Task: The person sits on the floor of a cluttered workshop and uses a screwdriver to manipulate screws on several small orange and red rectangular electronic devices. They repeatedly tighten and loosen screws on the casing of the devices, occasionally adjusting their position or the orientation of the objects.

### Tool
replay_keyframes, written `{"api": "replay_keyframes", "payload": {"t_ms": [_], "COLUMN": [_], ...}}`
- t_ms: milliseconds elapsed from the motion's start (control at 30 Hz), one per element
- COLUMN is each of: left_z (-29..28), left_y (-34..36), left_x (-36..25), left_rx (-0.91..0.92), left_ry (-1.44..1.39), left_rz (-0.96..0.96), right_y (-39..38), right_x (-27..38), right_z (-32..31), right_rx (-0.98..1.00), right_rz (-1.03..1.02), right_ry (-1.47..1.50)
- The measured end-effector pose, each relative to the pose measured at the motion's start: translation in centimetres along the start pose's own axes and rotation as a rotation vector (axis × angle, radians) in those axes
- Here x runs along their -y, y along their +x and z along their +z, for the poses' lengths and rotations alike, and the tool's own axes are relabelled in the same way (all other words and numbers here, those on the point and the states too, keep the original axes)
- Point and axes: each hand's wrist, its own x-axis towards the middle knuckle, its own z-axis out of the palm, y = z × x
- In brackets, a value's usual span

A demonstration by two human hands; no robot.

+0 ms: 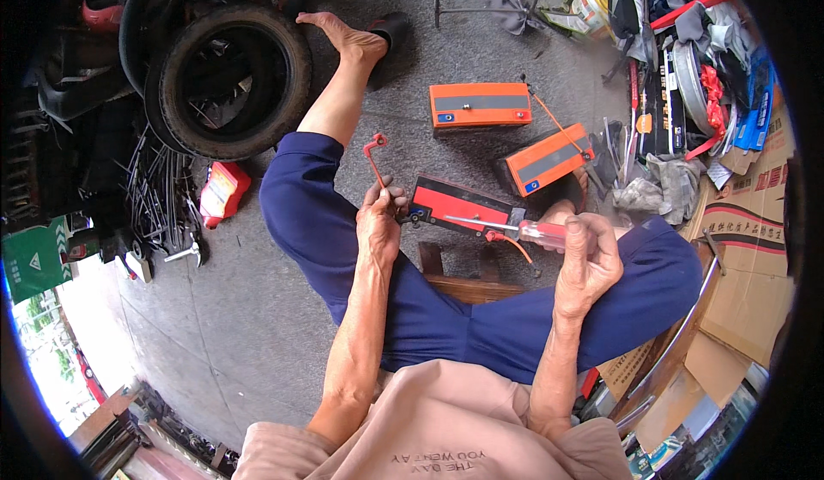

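Near battery [436, 205], two far batteries [479, 104]
The far pair sit on the floor [257, 325], between tires [297, 63] left and cardboard [730, 300] right.

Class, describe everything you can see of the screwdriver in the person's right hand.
The screwdriver has a thick, translucent reddish handle, apparently plastic, and a slender, straight, silvery metal shaft. The person's right hand holds it by the handle, its shaft pointing left across the red-topped battery. Whether the tip touches the battery is unclear.
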Motion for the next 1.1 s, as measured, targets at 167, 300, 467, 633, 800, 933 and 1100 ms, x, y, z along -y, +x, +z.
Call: {"api": "replay_keyframes", "payload": {"t_ms": [167, 300, 467, 633, 800, 933, 1100], "left_z": [0.0, 0.3, -0.2, 0.3, 0.4, 0.1, 0.2], "left_y": [0.0, 0.0, 0.2, 0.2, 0.2, 0.3, 0.2], "left_x": [0.2, 0.2, 0.1, 0.0, 0.0, 0.2, 0.1], "left_rx": [-0.018, 0.006, 0.037, 0.025, 0.021, 0.046, 0.032], "left_ry": [-0.011, -0.082, -0.098, -0.113, -0.126, -0.158, -0.147], "left_rz": [0.003, -0.005, -0.026, -0.041, -0.042, -0.028, -0.033], "right_y": [-0.6, -1.0, -0.9, -0.8, -1.0, -1.0, -1.0], "right_x": [0.1, -0.3, -0.2, -0.4, -0.3, -0.2, 0.1], "right_z": [1.4, 2.1, 2.9, 3.1, 3.2, 3.1, 3.0], "right_rx": [0.058, 0.112, 0.130, 0.131, 0.128, 0.120, 0.114], "right_rz": [-0.064, -0.168, -0.225, -0.236, -0.236, -0.249, -0.261], "right_ry": [0.024, -0.028, -0.076, -0.117, -0.118, -0.114, -0.127]}}
